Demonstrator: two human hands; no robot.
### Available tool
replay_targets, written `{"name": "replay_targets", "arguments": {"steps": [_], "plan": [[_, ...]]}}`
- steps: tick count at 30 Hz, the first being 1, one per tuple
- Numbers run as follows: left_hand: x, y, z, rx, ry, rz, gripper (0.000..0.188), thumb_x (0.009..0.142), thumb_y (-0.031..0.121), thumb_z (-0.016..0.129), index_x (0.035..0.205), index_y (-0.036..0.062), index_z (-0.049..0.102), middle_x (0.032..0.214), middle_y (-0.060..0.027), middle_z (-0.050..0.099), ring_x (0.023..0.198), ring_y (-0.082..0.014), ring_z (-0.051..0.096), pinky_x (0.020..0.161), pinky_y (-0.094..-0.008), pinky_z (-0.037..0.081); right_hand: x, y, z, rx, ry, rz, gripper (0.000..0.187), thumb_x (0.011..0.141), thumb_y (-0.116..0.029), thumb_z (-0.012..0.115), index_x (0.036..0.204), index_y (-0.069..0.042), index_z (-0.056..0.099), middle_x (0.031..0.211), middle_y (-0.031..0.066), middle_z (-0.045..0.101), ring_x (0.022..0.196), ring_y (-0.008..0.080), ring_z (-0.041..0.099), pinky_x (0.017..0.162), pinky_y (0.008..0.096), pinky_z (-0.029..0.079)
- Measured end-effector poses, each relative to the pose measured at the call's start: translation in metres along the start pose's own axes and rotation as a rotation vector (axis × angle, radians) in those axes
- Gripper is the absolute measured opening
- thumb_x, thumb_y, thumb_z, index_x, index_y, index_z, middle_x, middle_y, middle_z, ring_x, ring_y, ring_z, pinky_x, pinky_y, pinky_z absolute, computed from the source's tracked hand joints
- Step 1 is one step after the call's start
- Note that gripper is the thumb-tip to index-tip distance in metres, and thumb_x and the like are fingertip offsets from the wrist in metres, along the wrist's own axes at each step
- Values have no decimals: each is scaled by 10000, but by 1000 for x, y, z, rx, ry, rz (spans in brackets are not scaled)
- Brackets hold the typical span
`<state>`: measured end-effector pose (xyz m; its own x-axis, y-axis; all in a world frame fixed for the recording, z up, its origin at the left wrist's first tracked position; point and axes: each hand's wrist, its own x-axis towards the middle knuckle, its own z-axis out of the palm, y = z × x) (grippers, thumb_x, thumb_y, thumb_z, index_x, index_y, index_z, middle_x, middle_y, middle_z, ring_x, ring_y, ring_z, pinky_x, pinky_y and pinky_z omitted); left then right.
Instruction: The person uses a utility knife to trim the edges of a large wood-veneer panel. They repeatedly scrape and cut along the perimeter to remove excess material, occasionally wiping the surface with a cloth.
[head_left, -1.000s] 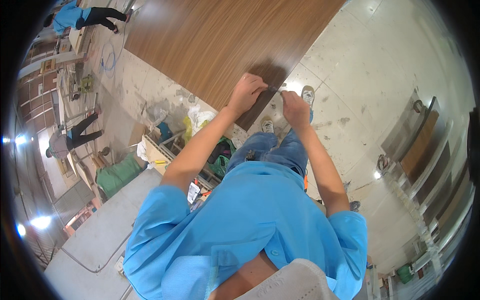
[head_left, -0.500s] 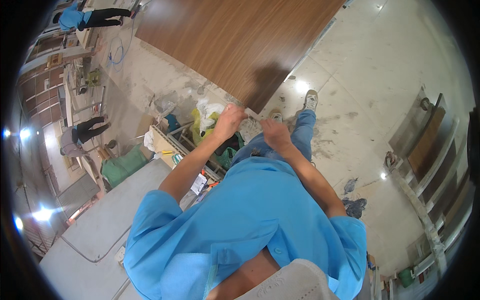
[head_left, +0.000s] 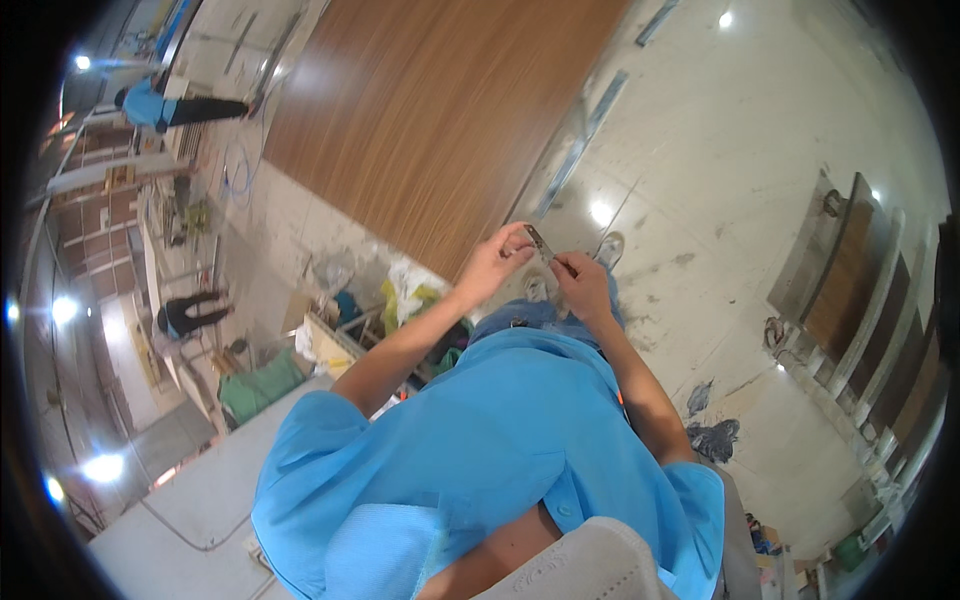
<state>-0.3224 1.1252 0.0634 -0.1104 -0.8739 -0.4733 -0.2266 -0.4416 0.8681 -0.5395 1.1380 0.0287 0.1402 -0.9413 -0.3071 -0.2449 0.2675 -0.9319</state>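
Between my two hands, in front of my body, is a small narrow flat piece [head_left: 540, 243], dark with a pale metallic sheen, too small to name. My right hand [head_left: 585, 287] pinches its lower end between thumb and fingers. My left hand [head_left: 494, 268] is closed at its upper end, with fingertips against it. Just beyond them lies a large brown wood-grain panel [head_left: 440, 110], its near corner close to my left hand and apart from it.
Metal strips [head_left: 588, 135] lie along the panel's right edge. To the left is a rack with yellow and white bags [head_left: 403, 292] and a green sack [head_left: 262, 385]. Boards lean on a frame [head_left: 850, 290] at right. Two people [head_left: 150, 108] are far left.
Both hands have shifted slightly right, and the small piece has tilted, now showing darker. With my view turned, the panel appears farther left and more metal strips show.
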Motion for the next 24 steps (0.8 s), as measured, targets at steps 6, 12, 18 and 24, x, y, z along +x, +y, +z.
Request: {"name": "replay_targets", "arguments": {"steps": [6, 12, 18, 24], "plan": [[91, 55, 86, -488, -105, -1, 330, 975, 40, 742, 1283, 44, 623, 987, -36, 750, 899, -113, 683, 818, -275, 535, 39, -27, -84, 144, 187, 61, 187, 971, -170, 732, 1012, 9, 770, 810, 92, 719, 673, 143, 650, 637, 318, 504], [149, 94, 125, -298, -130, -10, 112, 986, 96, 749, 1084, 42, 746, 1003, -33, 757, 910, -129, 692, 827, -283, 539, 78, -30, -158, 555, 329, 155, 149, 1008, -144, 723, 1012, -3, 771, 826, 39, 718, 644, 83, 623, 588, 253, 505], [242, 148, 120, 586, -198, 538, 226, 928, 143, 795, 1126, 38, 766, 1161, -124, 752, 1100, -298, 700, 952, -384, 539, 152, -29, -234, 731, 499, 132, 175, 1038, -159, 703, 1100, -1, 744, 861, 56, 715, 636, 99, 619, 579, 260, 509], [402, 222, 115, 625, 99, 577, 398, 923, 159, 782, 1300, 69, 690, 1356, -139, 672, 1311, -362, 596, 1110, -466, 468, 257, -59, -300, 670, 408, 92, 162, 1046, -126, 663, 1171, -23, 656, 923, 91, 746, 717, 133, 679, 657, 284, 548]]}}
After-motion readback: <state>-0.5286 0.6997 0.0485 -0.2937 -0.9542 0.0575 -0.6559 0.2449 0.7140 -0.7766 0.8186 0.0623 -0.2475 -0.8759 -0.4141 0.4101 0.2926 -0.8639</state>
